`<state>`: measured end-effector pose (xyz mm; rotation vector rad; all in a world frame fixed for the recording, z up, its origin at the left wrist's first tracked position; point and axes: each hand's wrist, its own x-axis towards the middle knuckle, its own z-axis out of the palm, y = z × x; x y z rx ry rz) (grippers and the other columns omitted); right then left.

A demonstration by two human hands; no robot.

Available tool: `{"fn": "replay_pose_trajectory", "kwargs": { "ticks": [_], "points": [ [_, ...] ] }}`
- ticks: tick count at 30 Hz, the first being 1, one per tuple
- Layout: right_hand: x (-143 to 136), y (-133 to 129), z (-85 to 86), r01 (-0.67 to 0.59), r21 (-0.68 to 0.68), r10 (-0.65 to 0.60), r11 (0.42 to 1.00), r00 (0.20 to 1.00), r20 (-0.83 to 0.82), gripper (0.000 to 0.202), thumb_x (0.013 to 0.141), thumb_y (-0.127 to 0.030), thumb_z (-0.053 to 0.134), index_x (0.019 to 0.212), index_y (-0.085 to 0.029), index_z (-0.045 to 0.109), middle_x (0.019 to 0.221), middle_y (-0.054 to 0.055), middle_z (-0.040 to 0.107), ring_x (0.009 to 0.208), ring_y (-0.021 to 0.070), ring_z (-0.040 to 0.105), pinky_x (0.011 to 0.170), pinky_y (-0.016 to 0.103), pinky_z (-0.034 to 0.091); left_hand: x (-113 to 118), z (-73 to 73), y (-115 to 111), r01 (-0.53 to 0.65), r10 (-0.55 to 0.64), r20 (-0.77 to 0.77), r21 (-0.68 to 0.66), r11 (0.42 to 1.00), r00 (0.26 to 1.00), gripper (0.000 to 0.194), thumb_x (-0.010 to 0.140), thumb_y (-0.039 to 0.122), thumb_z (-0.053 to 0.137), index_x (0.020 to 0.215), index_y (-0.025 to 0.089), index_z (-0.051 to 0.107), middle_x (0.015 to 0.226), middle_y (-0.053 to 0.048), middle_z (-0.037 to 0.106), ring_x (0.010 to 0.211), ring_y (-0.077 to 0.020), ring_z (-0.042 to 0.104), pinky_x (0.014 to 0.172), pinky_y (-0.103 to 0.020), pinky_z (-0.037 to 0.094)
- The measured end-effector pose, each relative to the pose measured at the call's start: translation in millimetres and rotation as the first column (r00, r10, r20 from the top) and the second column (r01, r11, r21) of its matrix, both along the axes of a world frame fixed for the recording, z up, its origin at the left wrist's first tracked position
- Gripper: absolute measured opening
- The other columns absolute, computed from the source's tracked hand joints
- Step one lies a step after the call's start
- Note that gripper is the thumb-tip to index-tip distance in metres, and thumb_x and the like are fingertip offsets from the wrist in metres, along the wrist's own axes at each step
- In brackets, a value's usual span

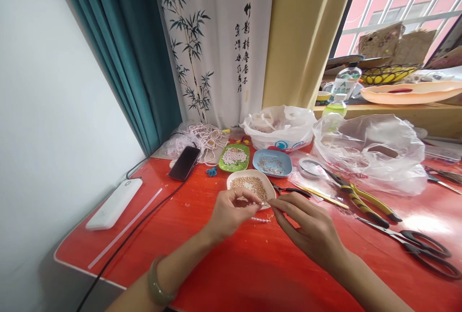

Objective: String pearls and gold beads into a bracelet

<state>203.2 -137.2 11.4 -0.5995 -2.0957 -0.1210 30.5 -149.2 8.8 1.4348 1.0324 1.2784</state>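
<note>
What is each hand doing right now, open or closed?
Left hand: closed, pinching a small pale bead.
Right hand: closed at the tips; anything held is too small to tell.

A tiny, pale, shiny bead (262,203) sits pinched at the fingertips of the left hand (233,210), facing the right hand (306,218). Just below the fingertips runs a short, nearly level strand of pale, pearly beads (260,219); whether it hangs or rests on the worktop is unclear. Just beyond the hands, a shallow, off-white dish (249,173) with rounded corners stands upright, holding many loose, small gold beads (257,185).
</note>
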Motion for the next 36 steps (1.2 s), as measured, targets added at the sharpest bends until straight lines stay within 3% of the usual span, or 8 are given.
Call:
{"fn": "replay_pose_trajectory", "kwargs": {
  "ticks": [9,18,25,30,36],
  "points": [
    [-1,-2,2.8,0.084,0.174,-0.098,0.981,0.992,0.075,0.015,0.08,-0.007,0.046,0.085,-0.012,0.058,0.067,0.006,0.056,0.057,0.0133,0.051,0.051,0.026,0.044,3,4.1,-1,-0.013,0.014,0.068,-0.02,1.0,0.998,0.012,0.062,0.025,0.068,0.065,0.014,0.064,0.067,-0.003,0.063,0.066,-0.0135,0.056,0.063,-0.025,0.046],
    [-3,-3,-4.0,0.067,0.137,-0.077,0.988,0.994,0.074,0.019,0.08,-0.008,0.045,0.092,-0.013,0.059,0.068,0.006,0.056,0.059,0.013,0.051,0.052,0.025,0.045,3,0.6,0,0.0,0.005,0.095,-0.048,0.999,0.996,0.015,0.061,0.027,0.069,0.065,0.013,0.063,0.065,-0.003,0.063,0.065,-0.013,0.058,0.063,-0.025,0.047],
    [-3,-2,-5.3,0.146,0.26,-0.181,0.954,0.976,0.117,0.02,0.078,-0.009,0.049,0.096,-0.012,0.06,0.068,0.006,0.058,0.058,0.014,0.053,0.05,0.026,0.044,2,-1.7,1,-0.023,0.029,0.084,-0.069,0.997,0.996,0.015,0.062,0.027,0.069,0.067,0.014,0.063,0.065,-0.002,0.063,0.065,-0.0129,0.058,0.063,-0.024,0.046],
    [-2,-1,-8.9,0.101,0.185,-0.127,0.978,0.983,0.136,0.022,0.081,-0.009,0.045,0.098,-0.011,0.059,0.07,0.007,0.059,0.06,0.014,0.054,0.052,0.026,0.045,2,-2.9,1,0.003,0.003,0.099,-0.063,0.998,0.995,0.016,0.062,0.027,0.068,0.067,0.013,0.063,0.069,-0.003,0.064,0.067,-0.0134,0.058,0.064,-0.024,0.047],
    [-2,-2,-6.6,0.093,0.063,-0.093,0.994,0.996,-0.002,0.024,0.079,-0.015,0.051,0.102,-0.012,0.057,0.078,0.01,0.062,0.07,0.0172,0.059,0.059,0.029,0.05,0,-2.8,2,-0.037,0.043,0.081,-0.071,0.997,0.996,0.014,0.062,0.025,0.068,0.068,0.013,0.063,0.065,-0.002,0.063,0.063,-0.013,0.058,0.062,-0.024,0.047]
  ]
}}
